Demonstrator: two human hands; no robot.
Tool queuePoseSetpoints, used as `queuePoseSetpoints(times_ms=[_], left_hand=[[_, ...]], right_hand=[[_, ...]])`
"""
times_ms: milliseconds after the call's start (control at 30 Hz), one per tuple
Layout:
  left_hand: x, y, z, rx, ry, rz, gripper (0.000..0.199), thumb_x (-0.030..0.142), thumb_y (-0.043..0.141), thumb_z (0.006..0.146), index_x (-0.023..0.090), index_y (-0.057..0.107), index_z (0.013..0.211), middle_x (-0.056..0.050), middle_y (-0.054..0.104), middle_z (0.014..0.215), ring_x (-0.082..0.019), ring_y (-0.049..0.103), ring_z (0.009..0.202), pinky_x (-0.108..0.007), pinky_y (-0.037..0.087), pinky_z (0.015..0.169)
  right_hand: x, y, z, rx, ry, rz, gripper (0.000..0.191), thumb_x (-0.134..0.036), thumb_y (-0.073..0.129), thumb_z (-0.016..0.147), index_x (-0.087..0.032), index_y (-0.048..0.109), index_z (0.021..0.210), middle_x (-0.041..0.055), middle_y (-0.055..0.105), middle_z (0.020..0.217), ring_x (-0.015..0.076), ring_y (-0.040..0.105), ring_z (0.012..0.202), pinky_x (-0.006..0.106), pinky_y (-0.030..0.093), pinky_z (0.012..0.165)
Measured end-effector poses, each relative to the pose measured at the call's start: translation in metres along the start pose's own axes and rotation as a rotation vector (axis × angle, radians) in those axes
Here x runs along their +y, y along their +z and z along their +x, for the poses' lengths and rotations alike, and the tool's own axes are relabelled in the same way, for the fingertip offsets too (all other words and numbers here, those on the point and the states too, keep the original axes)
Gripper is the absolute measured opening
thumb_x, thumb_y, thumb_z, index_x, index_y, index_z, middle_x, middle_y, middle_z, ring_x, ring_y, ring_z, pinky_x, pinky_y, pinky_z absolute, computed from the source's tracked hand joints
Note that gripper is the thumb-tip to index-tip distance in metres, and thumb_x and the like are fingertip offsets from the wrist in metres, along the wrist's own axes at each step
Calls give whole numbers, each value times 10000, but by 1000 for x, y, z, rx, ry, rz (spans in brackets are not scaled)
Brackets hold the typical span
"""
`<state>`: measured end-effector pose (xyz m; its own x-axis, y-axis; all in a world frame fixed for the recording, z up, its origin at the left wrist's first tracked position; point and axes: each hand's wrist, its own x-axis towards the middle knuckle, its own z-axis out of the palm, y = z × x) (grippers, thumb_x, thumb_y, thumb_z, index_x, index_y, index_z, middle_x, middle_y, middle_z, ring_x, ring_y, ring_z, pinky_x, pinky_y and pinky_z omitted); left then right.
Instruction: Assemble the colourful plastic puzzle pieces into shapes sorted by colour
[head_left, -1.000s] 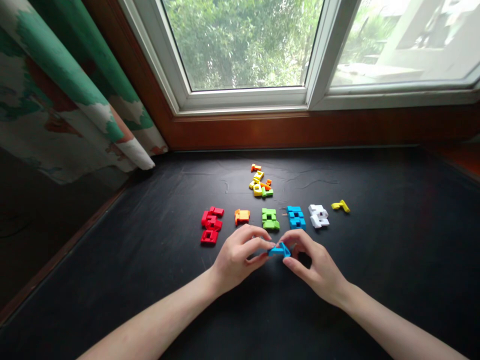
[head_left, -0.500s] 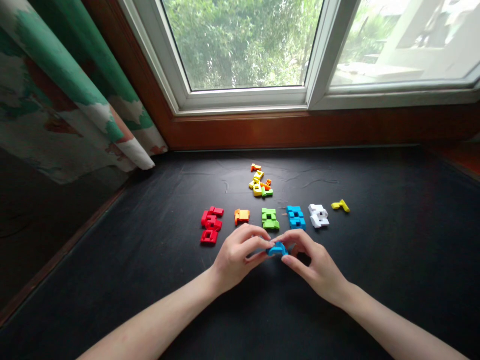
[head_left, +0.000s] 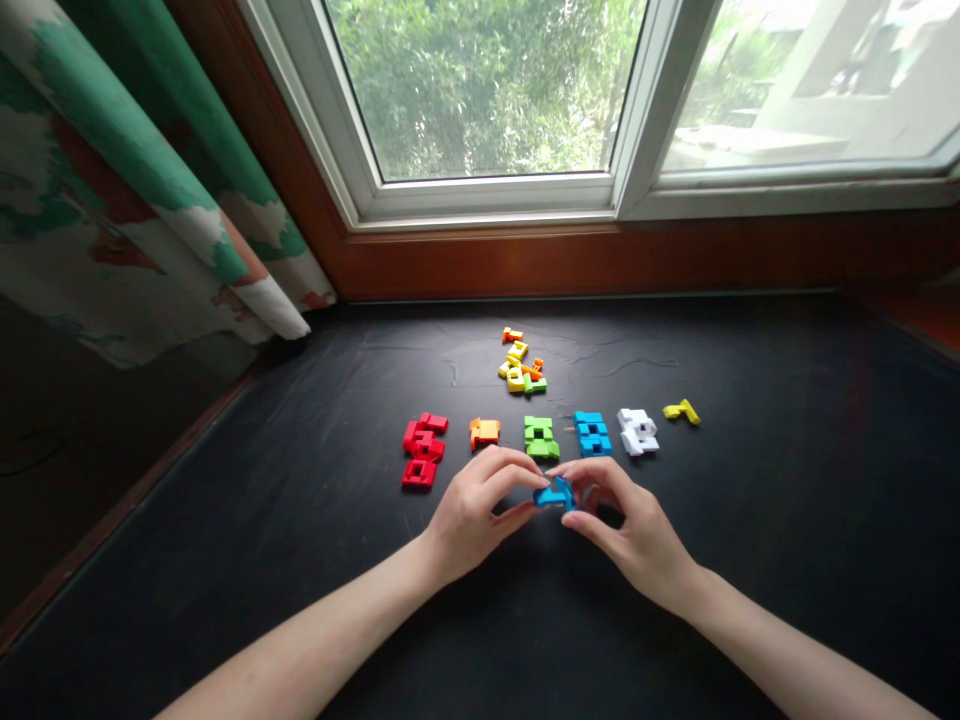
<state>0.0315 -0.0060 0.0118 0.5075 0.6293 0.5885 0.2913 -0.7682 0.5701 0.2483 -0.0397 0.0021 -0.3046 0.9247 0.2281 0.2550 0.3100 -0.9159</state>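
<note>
A small blue plastic building piece (head_left: 553,495) is held between both hands, above the black tabletop. My left hand (head_left: 484,505) pinches its left end between thumb and fingers. The fingertips of my right hand (head_left: 626,520) close on its right end. Just beyond the hands lies a row of pieces grouped by colour: red pieces (head_left: 424,450), an orange piece (head_left: 484,432), green pieces (head_left: 540,438), blue pieces (head_left: 592,435) and white pieces (head_left: 637,432).
A loose yellow piece (head_left: 682,411) lies at the row's right end. Farther back is a small pile of yellow, orange and green pieces (head_left: 516,378). The black table (head_left: 300,480) meets a wooden sill below a window (head_left: 487,190). A patterned curtain (head_left: 187,200) hangs at left.
The blue piece has been turned slightly between my fingers, so more of its shape shows. Both hands stay almost in place, and the pieces on the table have not moved.
</note>
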Motion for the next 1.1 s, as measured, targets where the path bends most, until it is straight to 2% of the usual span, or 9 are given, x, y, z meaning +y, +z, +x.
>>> queuePoseSetpoints(times_ms=[400,633,900,1100], left_hand=[[1,0,0,-71,-50,-29,102,226,628,931,158,653,1004,-103,688,1000,-205,654,939,-343,552,860],[-2,1,-2,-94,-65,-10,86,218,616,937,160,648,991,-104,676,1004,-212,646,937,-345,550,839],[-1,1,-1,-87,-63,-31,77,243,640,927,170,635,950,-92,676,988,-207,650,928,-342,551,835],[-1,1,0,-79,-40,-22,121,285,660,913,164,649,911,-90,681,962,-203,656,902,-331,557,808]], right_hand=[[-2,1,-1,55,-39,-34,191,-263,654,910,-230,571,1079,83,670,1173,179,672,839,313,581,692],[-2,2,0,71,-53,-45,184,-258,657,903,-230,586,1070,79,682,1143,207,688,920,306,585,674],[-6,2,1,69,-64,-59,161,-231,640,909,-229,596,1064,75,691,1161,158,660,768,305,588,671],[-6,2,0,51,-80,-78,188,-205,606,924,-240,594,1109,74,694,1181,164,671,790,303,585,678]])
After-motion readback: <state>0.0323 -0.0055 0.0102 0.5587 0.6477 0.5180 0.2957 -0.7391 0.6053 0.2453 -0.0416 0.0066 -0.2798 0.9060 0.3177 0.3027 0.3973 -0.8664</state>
